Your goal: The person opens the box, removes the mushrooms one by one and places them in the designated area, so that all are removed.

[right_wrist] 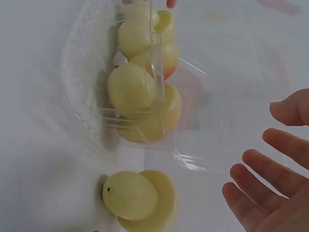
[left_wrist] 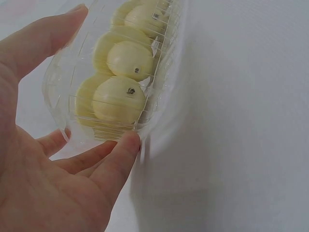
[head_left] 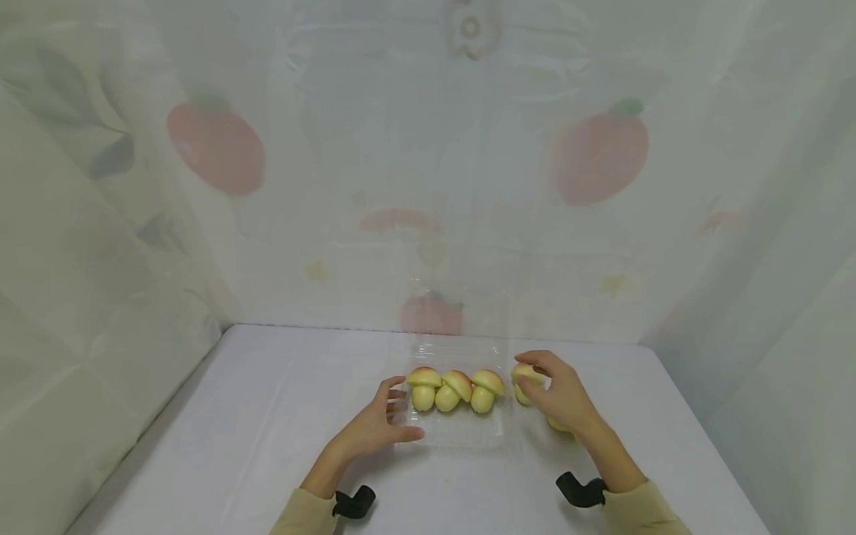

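Observation:
Three mushroom-shaped pieces, yellow with reddish cap tops, stand side by side in a clear plastic container (head_left: 461,431); one is the middle mushroom (head_left: 448,397). My left hand (head_left: 374,427) is at the container's left end, thumb along the near side. In the left wrist view its fingers (left_wrist: 118,164) touch the end wall, fairly straight. To the right of the container stands a loose mushroom (right_wrist: 130,195). My right hand (head_left: 558,394) hovers over it, thumb and fingers spread and apart from it. Another yellow piece (head_left: 560,426) is mostly hidden beneath the right wrist.
The container's transparent lid (right_wrist: 217,121) stands raised at the back. A white cloth covers the table (head_left: 267,416). Behind it and at both sides hang pale fruit-printed curtains (head_left: 428,148). Black wrist mounts (head_left: 354,503) sit under both forearms.

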Motion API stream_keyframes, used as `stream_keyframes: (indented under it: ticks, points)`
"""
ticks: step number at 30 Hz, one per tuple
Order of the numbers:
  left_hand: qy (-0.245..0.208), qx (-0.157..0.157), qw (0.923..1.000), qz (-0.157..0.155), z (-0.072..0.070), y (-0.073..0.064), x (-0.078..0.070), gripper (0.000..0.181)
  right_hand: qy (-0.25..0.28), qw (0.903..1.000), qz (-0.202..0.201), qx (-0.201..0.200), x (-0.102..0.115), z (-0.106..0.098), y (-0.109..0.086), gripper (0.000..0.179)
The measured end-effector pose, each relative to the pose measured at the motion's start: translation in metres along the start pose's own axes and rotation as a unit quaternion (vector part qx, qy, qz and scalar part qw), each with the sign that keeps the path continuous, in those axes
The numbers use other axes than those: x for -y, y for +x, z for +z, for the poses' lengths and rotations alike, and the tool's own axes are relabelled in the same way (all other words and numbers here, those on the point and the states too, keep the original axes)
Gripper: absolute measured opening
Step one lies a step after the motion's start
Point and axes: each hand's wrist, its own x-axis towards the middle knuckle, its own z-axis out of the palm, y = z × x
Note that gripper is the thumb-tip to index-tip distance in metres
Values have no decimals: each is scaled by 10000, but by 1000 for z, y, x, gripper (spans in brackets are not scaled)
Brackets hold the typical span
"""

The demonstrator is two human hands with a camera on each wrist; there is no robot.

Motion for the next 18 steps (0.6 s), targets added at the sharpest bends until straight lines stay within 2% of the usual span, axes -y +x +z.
stream_keyframes:
  ticks: [6,12,18]
  points:
    - [-8,10,10000,19,-1,2,2,107,-109,9995,220,198,-3,11,5,35]
    - [31,-3,10000,-8,0,1,1,107,-43,9987,431,272,-2,21,10,37]
    - [32,-16,10000,-24,2,1,2,106,158,9983,471,318,-7,33,14,39]
